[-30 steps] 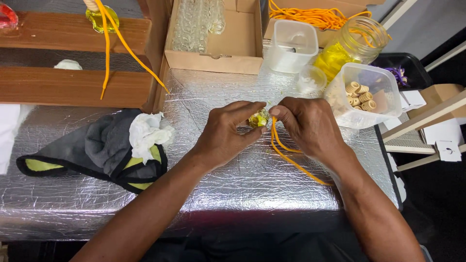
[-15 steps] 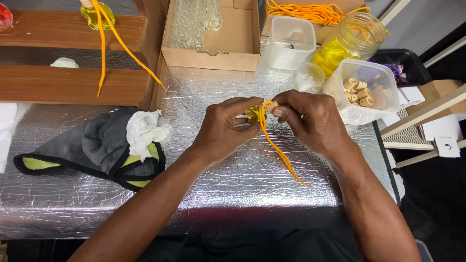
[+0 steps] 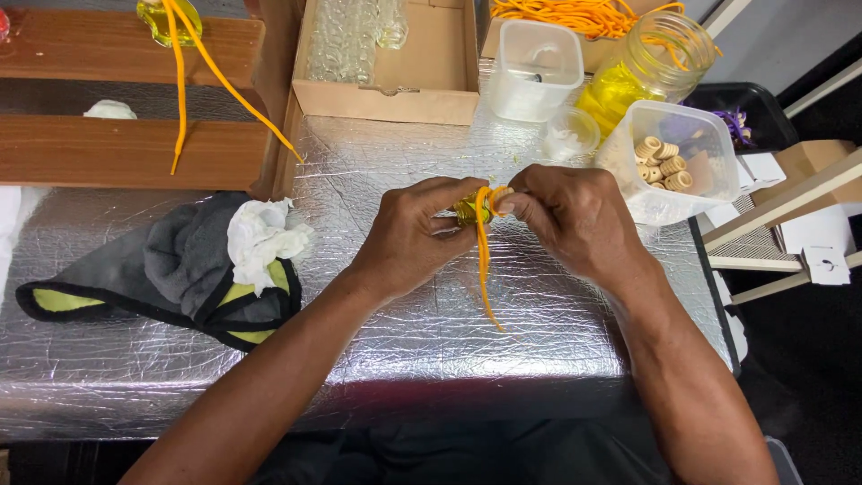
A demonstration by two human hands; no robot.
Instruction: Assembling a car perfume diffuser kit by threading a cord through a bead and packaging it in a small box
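Since half a second ago, both hands sit lower over the foil surface (image 3: 404, 350). Head view: left hand (image 3: 413, 238) closed around small yellow bottle (image 3: 467, 211); right hand (image 3: 575, 220) pinches orange cord (image 3: 483, 260) at its neck. Cord looped on, tail hanging; wooden ring from tub (image 3: 669, 162) seemingly not yet fitted.

Brown cardboard box (image 3: 422, 90) behind; white carton (image 3: 822, 242) right.
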